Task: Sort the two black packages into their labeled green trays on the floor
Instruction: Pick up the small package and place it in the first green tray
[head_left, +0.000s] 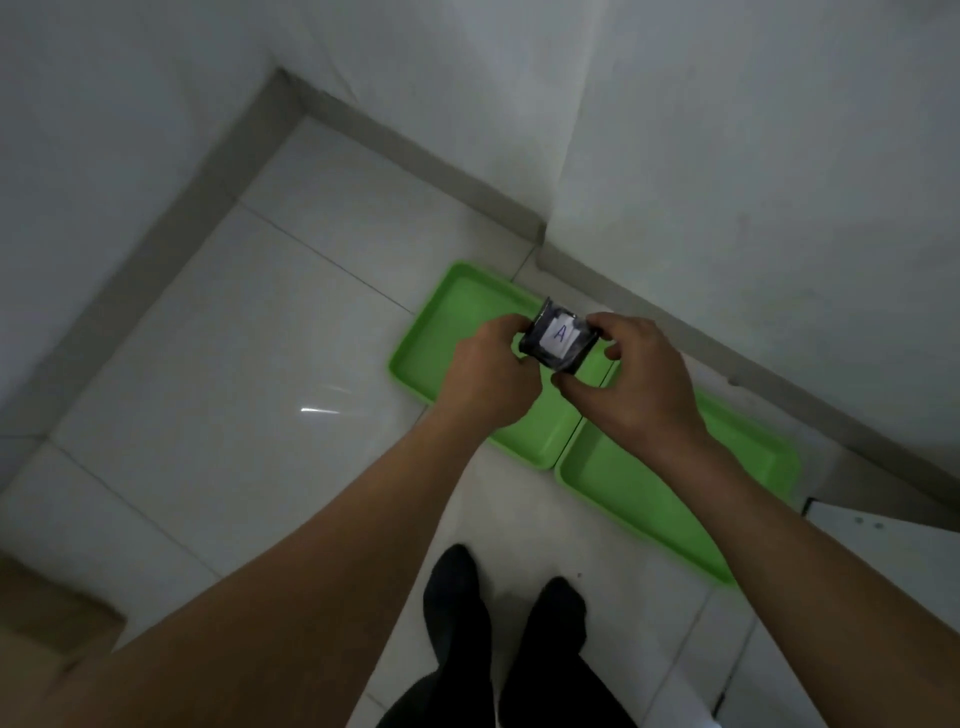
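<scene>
A small black package (560, 338) with a white label marked "A" is held up in front of me, above the floor. My left hand (488, 371) pinches its left edge and my right hand (636, 382) grips its right edge. Below them two green trays lie side by side on the white tiles near the wall: the left tray (452, 332) and the right tray (639, 483). My hands and arms cover parts of both trays, and no tray label shows. A second black package is not in sight.
My two feet in dark socks (498, 608) stand on the tiles just in front of the trays. A brown cardboard box (47, 623) sits at the lower left. A white panel (883, 535) lies at the right edge. White walls with grey skirting enclose the corner.
</scene>
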